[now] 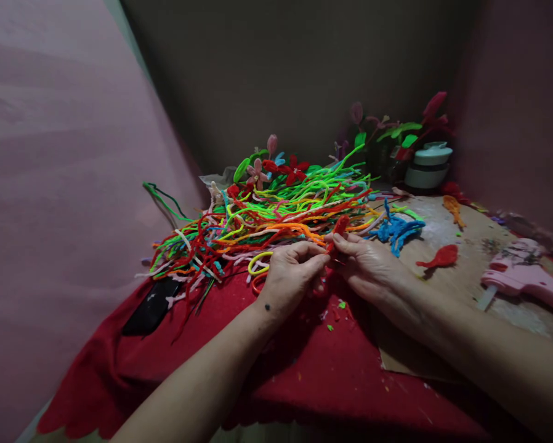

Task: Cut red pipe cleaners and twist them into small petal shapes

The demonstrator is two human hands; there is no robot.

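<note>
- Red fuzzy piece [341, 224]: lower end covered by your fingertips, shape there unreadable.
- Your left hand [288, 274]: curled lower fingers mostly hidden behind the palm side.
- Your right hand [373, 264]: lower fingers lost in shadow.
- Your left forearm [197, 375] cut by bottom edge, right forearm [480, 363] by right.
- Yellow loop [253, 261]: rest hidden by your left hand.
- Black slab [151, 307]: upper end under fuzzy stems [276, 215].
- Pink glue gun [535, 280]: handle cropped right.
- Back-right flowers [401, 129]: dim, blurry.
- Scraps [330, 328]: too small to identify.
</note>
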